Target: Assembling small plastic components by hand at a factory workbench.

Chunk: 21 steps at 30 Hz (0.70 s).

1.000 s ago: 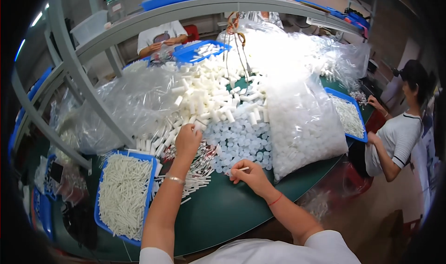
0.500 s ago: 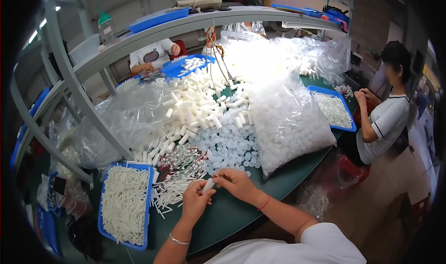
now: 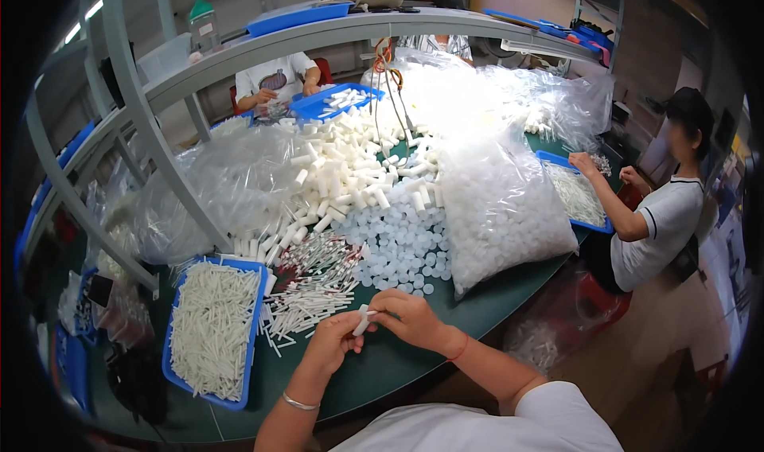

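My left hand point(image 3: 337, 340) is closed around a short white plastic tube point(image 3: 362, 322), held slightly tilted above the table's front edge. The fingertips of my right hand point(image 3: 410, 318) are pinched at the tube's upper end. Between them shows a small white piece point(image 3: 371, 313), too small to name for sure. Just beyond my hands lies a pile of thin white sticks point(image 3: 306, 310), with red-and-white wired pieces point(image 3: 322, 259) behind it. Translucent round caps point(image 3: 402, 253) are heaped to the right of these.
A blue tray point(image 3: 256, 325) of white sticks stands at left. A large clear bag point(image 3: 505, 221) of white pieces sits at right. Thicker white tubes point(image 3: 342, 173) are piled farther back, under a grey shelf frame point(image 3: 318, 42). A co-worker point(image 3: 664, 213) sits at right beside another blue tray point(image 3: 611, 227).
The view has shifted slightly. My right fingers have come closer to the tube's end, and a white piece now shows there. The co-worker at right has reached one hand over the tray.
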Tool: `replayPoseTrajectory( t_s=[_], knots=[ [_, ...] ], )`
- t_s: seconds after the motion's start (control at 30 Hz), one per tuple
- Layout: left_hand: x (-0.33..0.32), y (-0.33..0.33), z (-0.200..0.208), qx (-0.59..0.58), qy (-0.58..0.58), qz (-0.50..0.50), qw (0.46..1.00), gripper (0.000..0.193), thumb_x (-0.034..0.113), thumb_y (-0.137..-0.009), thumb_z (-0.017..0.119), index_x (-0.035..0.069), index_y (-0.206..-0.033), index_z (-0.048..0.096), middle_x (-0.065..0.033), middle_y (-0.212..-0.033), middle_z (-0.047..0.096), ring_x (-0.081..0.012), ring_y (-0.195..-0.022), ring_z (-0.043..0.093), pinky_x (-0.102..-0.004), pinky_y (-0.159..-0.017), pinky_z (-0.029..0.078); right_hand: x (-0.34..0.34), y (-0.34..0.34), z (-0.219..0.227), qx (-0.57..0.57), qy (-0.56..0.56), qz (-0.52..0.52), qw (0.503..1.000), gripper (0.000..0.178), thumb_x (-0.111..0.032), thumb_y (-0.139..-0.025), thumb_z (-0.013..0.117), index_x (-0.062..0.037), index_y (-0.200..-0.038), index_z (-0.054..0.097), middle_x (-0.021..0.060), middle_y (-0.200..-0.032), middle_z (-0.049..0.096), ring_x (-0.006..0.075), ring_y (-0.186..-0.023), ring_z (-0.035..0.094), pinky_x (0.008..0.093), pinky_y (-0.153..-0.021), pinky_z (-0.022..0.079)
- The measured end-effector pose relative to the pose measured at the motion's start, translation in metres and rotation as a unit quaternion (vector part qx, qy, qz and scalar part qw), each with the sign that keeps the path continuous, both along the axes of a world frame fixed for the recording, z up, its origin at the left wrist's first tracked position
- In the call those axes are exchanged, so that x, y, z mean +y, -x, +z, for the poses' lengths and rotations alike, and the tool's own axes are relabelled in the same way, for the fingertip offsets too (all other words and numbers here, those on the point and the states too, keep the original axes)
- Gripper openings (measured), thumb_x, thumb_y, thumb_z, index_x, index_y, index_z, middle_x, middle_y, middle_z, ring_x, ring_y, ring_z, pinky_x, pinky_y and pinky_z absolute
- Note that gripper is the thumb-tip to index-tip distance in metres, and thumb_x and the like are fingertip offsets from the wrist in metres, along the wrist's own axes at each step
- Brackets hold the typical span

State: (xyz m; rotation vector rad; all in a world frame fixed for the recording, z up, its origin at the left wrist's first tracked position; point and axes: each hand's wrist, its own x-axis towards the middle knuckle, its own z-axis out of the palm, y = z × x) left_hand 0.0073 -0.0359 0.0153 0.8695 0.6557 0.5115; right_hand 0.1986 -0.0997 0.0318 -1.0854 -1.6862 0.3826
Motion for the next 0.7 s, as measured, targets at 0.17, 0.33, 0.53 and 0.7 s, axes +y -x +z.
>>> replayPoseTrajectory(
  t_s=[0.17,0.33,0.53,0.7],
  knots=[
    [-0.001,0.013,0.010,0.124,-0.124,-0.006,0.984,0.031,0.021,-0.095,0.059,-0.001,-0.116,0.064,-0.0059,-0.089,0.068,-0.0061,-0.062,0.055,-0.0193,-0.054,0.046,0.013,-0.011,0.001,-0.111,0.007,0.023,0.994,0.010,-0.005,-0.081,0.068,-0.0031,-0.090,0.066,0.0084,-0.090,0.064,0.0258,-0.078,0.064,0.0336,-0.067,0.052],
    [0.009,0.009,0.017,0.163,-0.172,0.007,0.971,0.045,0.016,-0.090,0.063,-0.002,-0.129,0.051,-0.0055,-0.082,0.068,-0.0077,-0.059,0.057,-0.0208,-0.051,0.047,0.017,-0.009,0.004,-0.297,-0.027,-0.003,0.954,0.029,-0.004,-0.076,0.068,-0.0051,-0.105,0.064,0.0065,-0.095,0.064,0.0266,-0.086,0.062,0.0341,-0.074,0.049],
    [0.035,0.011,0.015,0.200,-0.192,-0.039,0.960,0.058,0.016,-0.084,0.064,-0.002,-0.134,0.043,-0.0056,-0.079,0.067,-0.0094,-0.058,0.058,-0.0229,-0.050,0.047,0.031,0.006,0.016,-0.238,0.025,0.083,0.967,0.037,-0.007,-0.078,0.070,-0.0028,-0.114,0.059,0.0131,-0.103,0.063,0.0318,-0.091,0.061,0.0372,-0.079,0.050],
    [0.084,-0.011,0.033,0.214,-0.258,-0.124,0.934,0.057,0.022,-0.083,0.067,-0.002,-0.132,0.047,-0.0068,-0.075,0.065,-0.0113,-0.057,0.058,-0.0264,-0.049,0.048,0.054,-0.010,-0.014,-0.195,0.007,0.056,0.979,0.029,-0.011,-0.083,0.069,-0.0045,-0.110,0.061,0.0124,-0.096,0.063,0.0295,-0.083,0.061,0.0365,-0.074,0.050]
  ],
)
